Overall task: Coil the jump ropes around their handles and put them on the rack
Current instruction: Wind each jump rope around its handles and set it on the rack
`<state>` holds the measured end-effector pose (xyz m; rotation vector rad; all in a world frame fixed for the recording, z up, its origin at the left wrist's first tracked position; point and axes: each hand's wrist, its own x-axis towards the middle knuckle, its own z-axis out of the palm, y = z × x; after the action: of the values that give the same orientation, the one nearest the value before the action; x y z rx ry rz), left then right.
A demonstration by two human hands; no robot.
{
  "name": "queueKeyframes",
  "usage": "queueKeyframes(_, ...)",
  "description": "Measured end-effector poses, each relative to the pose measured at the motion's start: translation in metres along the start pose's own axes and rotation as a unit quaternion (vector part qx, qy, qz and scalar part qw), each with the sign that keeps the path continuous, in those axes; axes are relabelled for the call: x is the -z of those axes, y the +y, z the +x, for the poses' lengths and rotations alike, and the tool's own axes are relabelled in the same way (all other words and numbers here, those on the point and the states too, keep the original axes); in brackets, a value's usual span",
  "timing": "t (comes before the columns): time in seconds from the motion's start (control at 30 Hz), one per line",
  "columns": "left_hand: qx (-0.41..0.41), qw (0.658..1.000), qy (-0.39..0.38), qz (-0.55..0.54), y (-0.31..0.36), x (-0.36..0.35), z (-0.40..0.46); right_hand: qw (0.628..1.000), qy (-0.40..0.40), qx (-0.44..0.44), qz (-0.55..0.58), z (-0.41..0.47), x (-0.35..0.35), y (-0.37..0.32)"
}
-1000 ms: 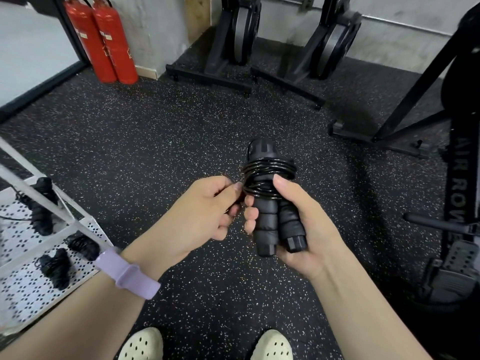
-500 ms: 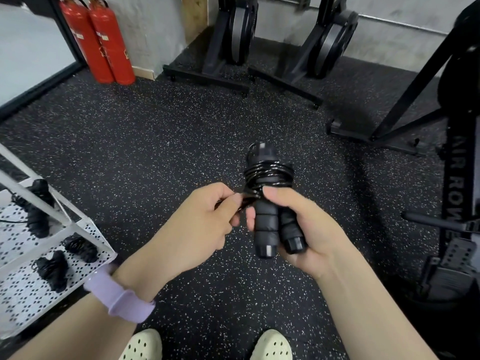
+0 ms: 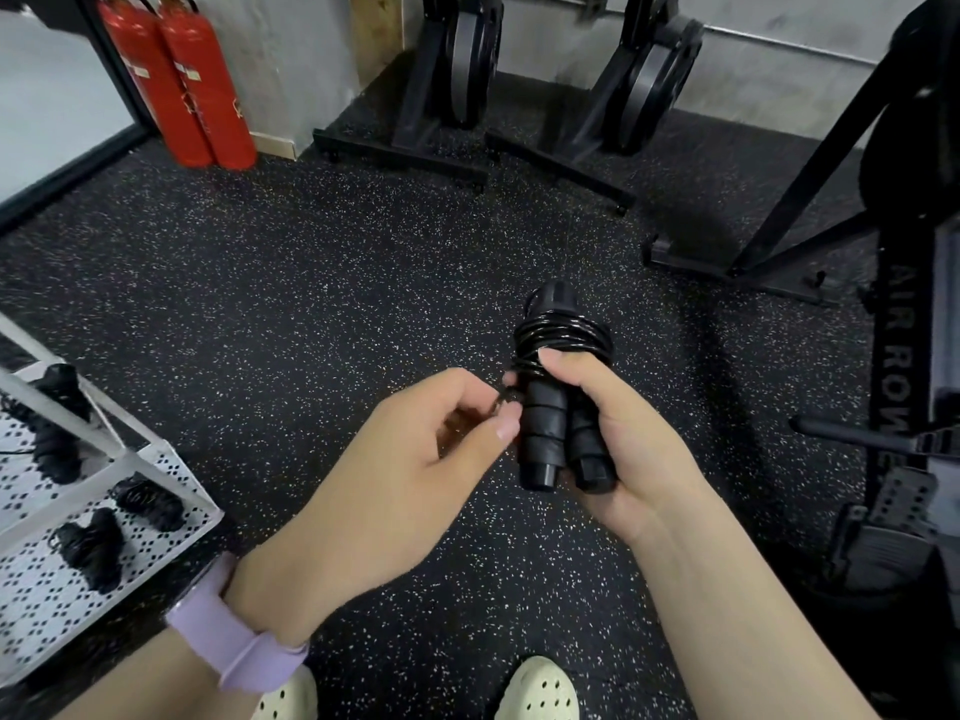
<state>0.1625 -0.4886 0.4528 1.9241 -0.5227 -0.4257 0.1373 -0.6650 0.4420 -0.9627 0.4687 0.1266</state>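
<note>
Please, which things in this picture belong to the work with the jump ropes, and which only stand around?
Belong to the job: jump rope in right hand; left hand; white rack; coiled ropes on it.

Only standing around: fire extinguishers; air rower; purple wristband.

Just one wide-angle cam, worn on the head, pointing forward and down at close range. Both hands sit mid-frame, shoes (image 3: 537, 691) at the bottom edge, white rack (image 3: 171, 491) lower left, red extinguishers (image 3: 187, 85) upper left, rower (image 3: 904, 407) along the right edge.
</note>
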Motion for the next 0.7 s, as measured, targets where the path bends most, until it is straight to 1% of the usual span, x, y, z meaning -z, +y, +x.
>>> queueKeyframes(0.07, -0.008, 0.999, -0.019, 0.039, 0.0, 0.0, -0.002, 1.0, 0.016, 0.005, -0.024, 0.0, 0.0, 0.0)
queueKeyframes(0.17, -0.024, 0.99, -0.039, 0.132, 0.001, 0.0, -0.005, 0.994, 0.06, 0.026, -0.084, -0.003, 0.0, -0.001)
queueKeyframes(0.23, -0.029, 0.989, -0.03, 0.144, 0.002, -0.002, -0.006, 0.991, 0.076, 0.035, -0.105, -0.005, -0.002, 0.0)
queueKeyframes(0.33, -0.05, 0.986, -0.01, 0.159, 0.0, -0.003, -0.005, 0.995, 0.07, 0.033, -0.058, -0.005, -0.008, 0.001)
queueKeyframes(0.43, -0.101, 0.972, -0.012, 0.21, -0.006, -0.003, -0.002, 0.997, 0.074, 0.03, 0.0, -0.003, -0.013, 0.004)
queueKeyframes(0.57, -0.151, 0.957, -0.004, 0.249, -0.006, -0.005, -0.004, 0.997, 0.074, 0.026, 0.027, -0.002, -0.012, 0.006)
queueKeyframes(0.7, -0.152, 0.957, -0.015, 0.245, -0.006, -0.005, -0.003, 0.996, 0.065, 0.005, 0.059, 0.002, -0.007, 0.011)
